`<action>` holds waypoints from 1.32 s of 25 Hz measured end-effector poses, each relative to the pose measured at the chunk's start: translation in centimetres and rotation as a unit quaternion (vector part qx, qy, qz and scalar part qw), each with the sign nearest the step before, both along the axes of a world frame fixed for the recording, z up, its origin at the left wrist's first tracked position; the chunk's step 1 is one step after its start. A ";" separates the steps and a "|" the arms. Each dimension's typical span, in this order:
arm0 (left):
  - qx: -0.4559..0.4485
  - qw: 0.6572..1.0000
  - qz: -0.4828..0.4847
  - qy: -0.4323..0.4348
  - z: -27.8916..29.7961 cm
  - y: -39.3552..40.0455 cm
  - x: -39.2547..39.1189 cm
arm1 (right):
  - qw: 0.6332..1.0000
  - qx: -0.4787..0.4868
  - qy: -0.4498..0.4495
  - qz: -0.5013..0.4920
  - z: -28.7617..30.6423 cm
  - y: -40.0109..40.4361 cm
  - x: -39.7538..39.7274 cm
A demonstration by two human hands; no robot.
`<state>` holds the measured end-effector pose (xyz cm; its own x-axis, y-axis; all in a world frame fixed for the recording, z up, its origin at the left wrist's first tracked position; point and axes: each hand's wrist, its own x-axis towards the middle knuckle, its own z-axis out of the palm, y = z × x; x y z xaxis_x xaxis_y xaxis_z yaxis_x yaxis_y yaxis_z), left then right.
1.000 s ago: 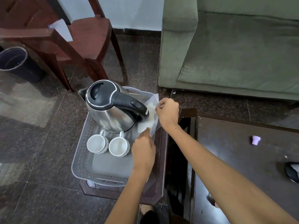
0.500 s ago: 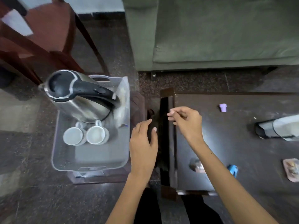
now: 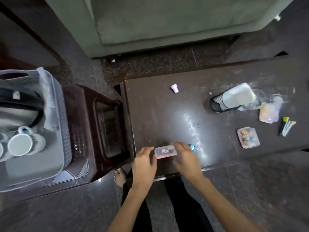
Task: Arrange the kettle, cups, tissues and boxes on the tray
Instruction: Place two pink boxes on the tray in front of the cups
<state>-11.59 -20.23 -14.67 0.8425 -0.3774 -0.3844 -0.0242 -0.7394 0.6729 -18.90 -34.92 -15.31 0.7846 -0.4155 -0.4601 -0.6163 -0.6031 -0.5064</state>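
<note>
A small pink box with a clear lid (image 3: 164,152) lies near the front edge of the dark table (image 3: 167,114). My left hand (image 3: 145,162) sits at its left end and my right hand (image 3: 185,158) reaches over its right end, fingers fairly straight and touching it; both are blurred. At the far left a grey perforated tray (image 3: 66,131) stands on a brown stool (image 3: 107,128). It holds the steel kettle (image 3: 16,113), white cups (image 3: 20,144) and a plastic-wrapped tissue pack (image 3: 48,101) leaning on its right wall. Two more pink boxes (image 3: 248,137) (image 3: 268,113) lie at the table's right.
Behind my right hand lies a small blue object (image 3: 192,147). A purple cap (image 3: 174,88), a black-and-white pouch (image 3: 234,99) and some markers (image 3: 286,126) lie on the table. A green sofa (image 3: 167,22) stands behind it. My bare foot (image 3: 119,178) is beside the stool.
My hands left the tissue pack in the tray and swung right to the table, now flanking the small pink box. The view turned right, pushing the tray to the left edge.
</note>
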 end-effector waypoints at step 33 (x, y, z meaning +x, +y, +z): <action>-0.101 0.972 0.060 0.205 -1.9 -22.6 -3.2 | 0.951 -0.045 0.082 -0.296 -3.1 -24.3 -9.6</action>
<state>-14.78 -42.82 -16.61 0.6769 -0.3880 -0.6255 0.3549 -0.5725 0.7391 -28.54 -59.20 -18.39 0.3222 -0.8053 -0.4976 -0.9271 -0.1620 -0.3380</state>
